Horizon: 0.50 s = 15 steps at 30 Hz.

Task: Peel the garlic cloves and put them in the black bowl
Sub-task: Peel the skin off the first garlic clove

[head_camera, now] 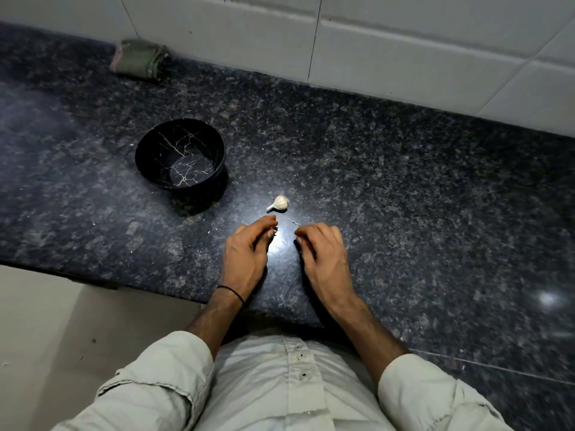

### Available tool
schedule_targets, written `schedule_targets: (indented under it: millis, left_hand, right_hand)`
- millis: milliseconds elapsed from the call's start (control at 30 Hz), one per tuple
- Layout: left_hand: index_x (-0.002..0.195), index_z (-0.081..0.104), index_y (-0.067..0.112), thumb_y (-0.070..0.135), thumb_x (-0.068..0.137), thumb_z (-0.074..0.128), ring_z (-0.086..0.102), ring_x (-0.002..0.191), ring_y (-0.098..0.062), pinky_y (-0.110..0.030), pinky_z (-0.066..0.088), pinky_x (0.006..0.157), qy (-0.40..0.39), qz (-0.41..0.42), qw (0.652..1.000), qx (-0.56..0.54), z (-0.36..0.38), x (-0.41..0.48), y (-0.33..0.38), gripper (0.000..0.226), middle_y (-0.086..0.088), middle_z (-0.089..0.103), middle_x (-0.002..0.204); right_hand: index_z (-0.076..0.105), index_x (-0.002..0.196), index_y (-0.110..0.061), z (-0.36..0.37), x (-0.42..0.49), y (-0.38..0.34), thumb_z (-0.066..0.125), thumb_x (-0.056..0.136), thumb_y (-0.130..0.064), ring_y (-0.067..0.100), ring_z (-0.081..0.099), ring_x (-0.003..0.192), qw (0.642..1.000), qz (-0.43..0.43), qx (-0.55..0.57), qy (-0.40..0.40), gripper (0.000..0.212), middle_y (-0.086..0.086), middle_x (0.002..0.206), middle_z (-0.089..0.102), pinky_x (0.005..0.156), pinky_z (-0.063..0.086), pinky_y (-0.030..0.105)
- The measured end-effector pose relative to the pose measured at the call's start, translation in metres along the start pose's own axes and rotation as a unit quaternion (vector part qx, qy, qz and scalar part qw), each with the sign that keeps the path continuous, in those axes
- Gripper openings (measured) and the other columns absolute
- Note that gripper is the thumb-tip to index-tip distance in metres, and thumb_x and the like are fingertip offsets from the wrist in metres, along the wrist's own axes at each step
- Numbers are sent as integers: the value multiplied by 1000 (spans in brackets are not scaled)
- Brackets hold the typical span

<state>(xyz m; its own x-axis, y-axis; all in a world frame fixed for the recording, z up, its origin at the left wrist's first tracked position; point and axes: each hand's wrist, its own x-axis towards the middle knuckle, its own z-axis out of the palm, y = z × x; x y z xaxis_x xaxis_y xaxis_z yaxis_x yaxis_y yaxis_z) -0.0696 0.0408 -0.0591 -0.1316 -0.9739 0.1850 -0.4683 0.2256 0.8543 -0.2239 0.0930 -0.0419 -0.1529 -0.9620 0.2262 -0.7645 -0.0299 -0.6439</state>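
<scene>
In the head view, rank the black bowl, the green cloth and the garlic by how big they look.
1. black bowl, the largest
2. green cloth; it lies farther from the camera, so its true size against the bowl is unsure
3. garlic, clearly the smallest

No writing can be read (dim, perhaps).

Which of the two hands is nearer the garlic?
The left hand, the one with the black wrist band: its fingertips lie just short of the garlic, the right hand further off.
</scene>
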Motion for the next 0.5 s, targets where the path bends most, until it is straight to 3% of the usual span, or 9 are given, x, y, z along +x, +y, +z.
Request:
schedule_targets:
  millis: [67, 167, 233, 367, 500]
  left_hand:
    - [114, 75, 14, 5, 92, 66, 63, 93, -3, -10, 45, 91, -1, -1, 1000, -7, 0, 1, 0, 25, 12, 69, 117]
    - [118, 73, 14, 4, 95, 61, 63, 101, 6, -11, 45, 93, -9, -30, 998, -47, -2, 2, 1, 27, 9, 71, 118]
    - [120, 71, 13, 5, 97, 56, 66, 100, -1, -17, 49, 90, -11, -62, 994, -91, -4, 2, 0, 29, 4, 73, 116]
    - [114, 72, 16, 3, 101, 49, 56, 64, -15, -30, 49, 54, 24, -158, 968, -196, -7, 1, 3, 30, -12, 70, 91]
    - [105, 72, 14, 1, 101, 47, 57, 65, -11, -25, 50, 57, 62, -178, 961, -202, -14, -3, 6, 29, -6, 70, 87]
  right_hand:
    - [67, 106, -14, 2, 2, 2, 57, 97, -9, 16, 47, 95, 1000, -1, -8, 5, 14, -3, 105, 62, 86, 33, 12]
    - [68, 111, -10, 3, 7, 4, 52, 91, 2, 17, 47, 103, 1000, 10, -11, 7, 27, 1, 114, 61, 92, 31, 8]
    - [66, 116, -8, 2, 14, 5, 45, 89, -2, 20, 47, 113, 1000, 6, -17, -4, 34, 5, 123, 58, 100, 35, 17]
    - [57, 134, -9, 0, 26, 10, 34, 98, -21, 23, 43, 131, 995, -14, -57, -78, 45, 7, 141, 52, 113, 33, 35]
    - [50, 140, -12, -1, 19, 14, 40, 104, -24, 25, 42, 133, 977, -101, -106, -153, 39, 5, 144, 48, 111, 37, 43]
